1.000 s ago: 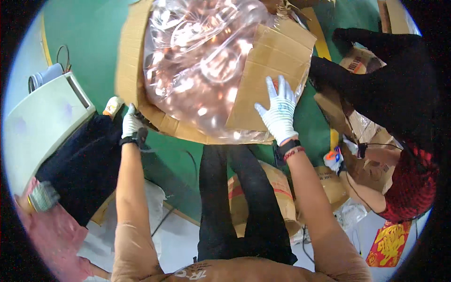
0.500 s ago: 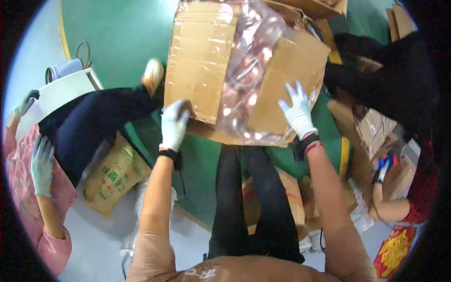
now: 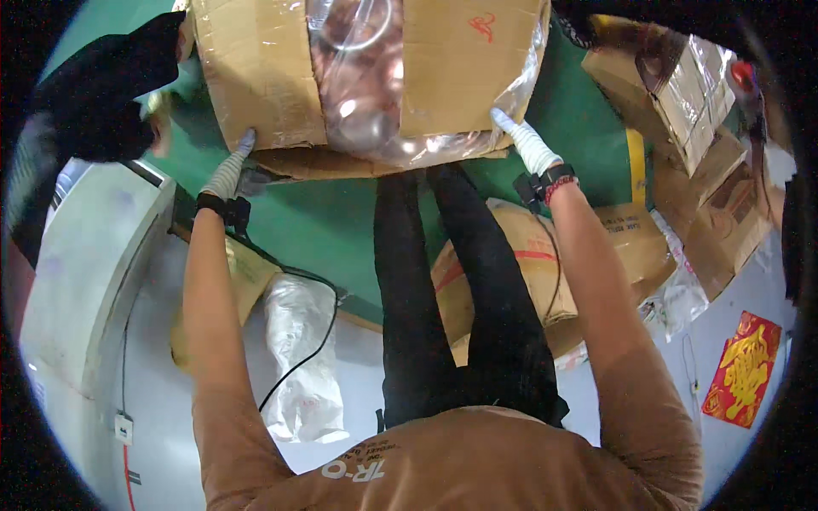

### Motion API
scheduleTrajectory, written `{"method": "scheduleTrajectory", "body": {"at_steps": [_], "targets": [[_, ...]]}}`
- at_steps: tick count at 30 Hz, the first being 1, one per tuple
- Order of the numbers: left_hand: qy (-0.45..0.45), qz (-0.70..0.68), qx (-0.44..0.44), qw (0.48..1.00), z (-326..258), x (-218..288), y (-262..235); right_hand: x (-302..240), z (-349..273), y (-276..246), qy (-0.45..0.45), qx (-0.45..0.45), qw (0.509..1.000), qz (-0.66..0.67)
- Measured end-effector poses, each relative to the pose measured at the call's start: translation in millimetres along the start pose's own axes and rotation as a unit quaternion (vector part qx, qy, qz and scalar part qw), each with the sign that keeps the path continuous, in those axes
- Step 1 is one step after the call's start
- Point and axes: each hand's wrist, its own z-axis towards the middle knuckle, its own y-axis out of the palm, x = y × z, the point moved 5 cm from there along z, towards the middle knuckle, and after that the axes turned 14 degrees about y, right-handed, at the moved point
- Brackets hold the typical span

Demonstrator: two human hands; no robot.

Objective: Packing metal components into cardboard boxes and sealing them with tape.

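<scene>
A large cardboard box [image 3: 464,72] is in front of my legs, its two brown flaps apart. Between the flaps shows clear plastic wrap [image 3: 358,106] over shiny, copper-coloured contents I cannot make out. My left hand [image 3: 228,170], in a white knit glove, grips the box's near left corner, thumb on top. At the near right corner, my gloved right hand [image 3: 530,146] has its thumb over the edge. The other fingers of both hands are mostly hidden beside or under the box.
Cardboard boxes [image 3: 545,277] stand by my legs and to the right. A white cabinet [image 3: 72,281] is at left, near a crumpled plastic bag [image 3: 302,358] and a black cable [image 3: 319,341]. Dark-clothed people are at both sides. A red-and-yellow sheet [image 3: 743,368] lies at lower right.
The box has turned squarer to me and shifted left in the view. My right hand has left the flap's top for the near right corner; my left has moved to the left corner.
</scene>
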Motion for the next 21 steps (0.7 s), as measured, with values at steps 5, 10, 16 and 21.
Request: {"method": "scheduleTrajectory", "body": {"at_steps": [5,10,16,21], "targets": [[0.008,-0.001,0.025,1.0,-2.2,2.8,20.0,36.0,23.4,-20.0,0.024,-0.024,0.998,0.052],[0.007,0.1,0.061,0.993,18.0,-8.2,11.2,37.6,-10.5,-15.4,0.017,-0.111,0.989,0.097],[0.022,-0.128,-0.095,0.987,52.7,-58.7,-4.6,53.8,-17.9,-7.4,-0.048,-0.011,0.943,-0.329],[0.075,-0.056,-0.115,0.989,33.1,-30.4,17.2,47.1,-4.8,5.3,-0.165,0.122,0.907,-0.367]]}}
